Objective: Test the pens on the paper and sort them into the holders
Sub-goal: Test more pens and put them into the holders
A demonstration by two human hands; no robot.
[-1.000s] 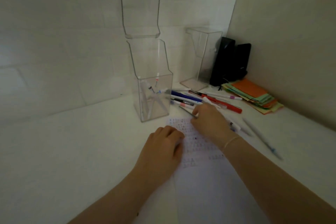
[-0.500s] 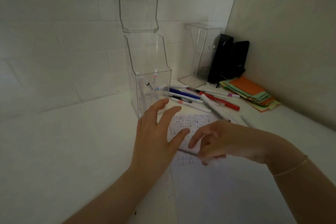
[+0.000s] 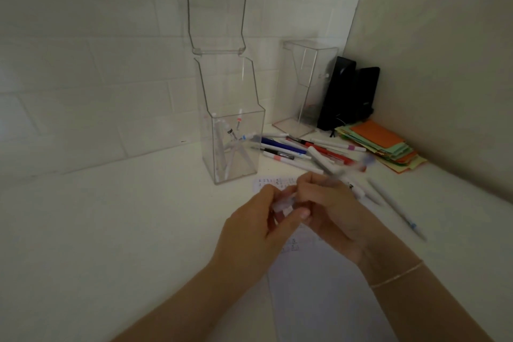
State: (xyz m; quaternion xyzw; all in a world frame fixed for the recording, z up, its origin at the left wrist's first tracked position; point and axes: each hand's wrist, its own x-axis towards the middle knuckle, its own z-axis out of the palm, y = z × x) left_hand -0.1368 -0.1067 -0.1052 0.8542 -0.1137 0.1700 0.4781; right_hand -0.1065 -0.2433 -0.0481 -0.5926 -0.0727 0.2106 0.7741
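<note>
Both hands meet above the white paper [image 3: 327,294], which carries rows of small test marks. My right hand [image 3: 330,214] grips a blurred pen [image 3: 337,173] whose far end points up and to the right. My left hand [image 3: 258,228] pinches the pen's near end, a pale cap-like piece [image 3: 283,203]. A clear holder [image 3: 233,144] with its lid flipped up stands just behind the paper and holds a few pens. A second clear holder [image 3: 305,86] stands farther back right. A pile of loose pens [image 3: 305,148] lies between them.
Two more pens [image 3: 394,207] lie to the right of the paper. A stack of orange and green paper slips [image 3: 380,147] sits at the back right, with two black boxes [image 3: 349,97] in the corner. Walls close off the back and right.
My right hand picked a pen from the pile and brought it back over the paper. My left hand lifted off the paper and closed on the pen's near end.
</note>
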